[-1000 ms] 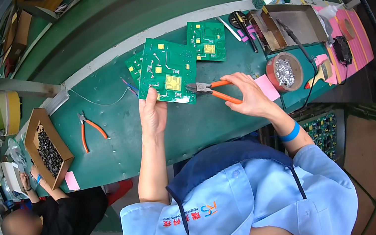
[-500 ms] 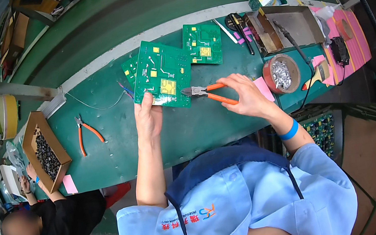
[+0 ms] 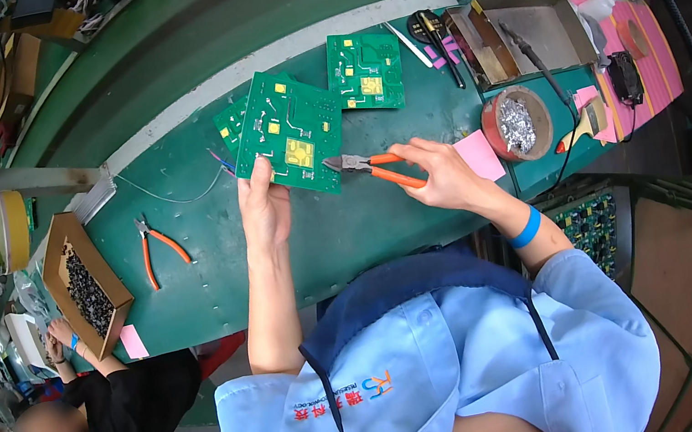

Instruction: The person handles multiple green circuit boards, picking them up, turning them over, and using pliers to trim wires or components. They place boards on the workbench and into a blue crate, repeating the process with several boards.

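Observation:
My left hand [image 3: 264, 204] grips a green circuit board [image 3: 303, 117] by its near left corner, thumb on top, holding it tilted above the bench. In my right hand [image 3: 446, 175] is a pair of cutting pliers [image 3: 368, 168] with orange handles. Their jaws are at the board's lower right edge; whether they touch it I cannot tell. Behind the held board another green board [image 3: 230, 118] partly shows. A further circuit board [image 3: 367, 72] lies on the bench just beyond, to the right.
Second orange-handled pliers [image 3: 159, 247] lie on the green bench [image 3: 210, 286]. At left, a cardboard box [image 3: 117, 298] holds small black parts, near a co-worker's hands [image 3: 60, 340]. To the right are a round tub [image 3: 537, 103] of silvery scraps, a metal tray [image 3: 552, 18] and a soldering iron [image 3: 536, 58].
The held board and the pliers have shifted slightly left together in the view. Both hands keep their grips. The pliers' jaws stay by the board's lower right edge.

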`<act>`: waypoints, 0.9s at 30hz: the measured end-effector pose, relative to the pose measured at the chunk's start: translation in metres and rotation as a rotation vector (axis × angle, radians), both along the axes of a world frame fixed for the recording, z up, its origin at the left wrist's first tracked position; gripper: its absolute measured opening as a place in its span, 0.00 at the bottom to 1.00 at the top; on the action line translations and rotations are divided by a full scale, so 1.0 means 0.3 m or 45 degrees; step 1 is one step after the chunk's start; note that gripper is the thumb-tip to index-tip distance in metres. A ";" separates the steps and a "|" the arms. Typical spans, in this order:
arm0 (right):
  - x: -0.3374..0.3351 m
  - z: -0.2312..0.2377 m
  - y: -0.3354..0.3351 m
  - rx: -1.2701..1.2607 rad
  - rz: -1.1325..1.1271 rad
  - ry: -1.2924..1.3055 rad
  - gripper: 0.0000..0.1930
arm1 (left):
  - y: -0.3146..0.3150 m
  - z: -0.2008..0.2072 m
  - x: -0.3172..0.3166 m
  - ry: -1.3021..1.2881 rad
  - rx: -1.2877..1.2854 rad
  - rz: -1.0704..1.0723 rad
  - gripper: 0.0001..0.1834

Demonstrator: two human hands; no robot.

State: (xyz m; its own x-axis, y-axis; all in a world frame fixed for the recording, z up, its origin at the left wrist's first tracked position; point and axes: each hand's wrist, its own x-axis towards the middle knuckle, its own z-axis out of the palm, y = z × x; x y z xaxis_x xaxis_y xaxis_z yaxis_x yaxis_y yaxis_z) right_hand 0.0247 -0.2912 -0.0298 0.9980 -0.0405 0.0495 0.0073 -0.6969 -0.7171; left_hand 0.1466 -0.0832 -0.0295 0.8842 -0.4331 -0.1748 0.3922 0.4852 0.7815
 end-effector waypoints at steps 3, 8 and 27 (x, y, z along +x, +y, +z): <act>-0.004 -0.024 0.009 0.008 -0.016 -0.078 0.24 | -0.010 0.014 0.005 0.008 0.039 -0.013 0.20; -0.019 -0.029 0.018 -0.087 -0.063 -0.128 0.23 | -0.016 0.011 0.005 0.005 0.062 -0.042 0.19; -0.041 -0.039 0.035 -0.209 -0.117 -0.179 0.23 | -0.044 0.054 -0.033 -0.030 0.053 -0.022 0.20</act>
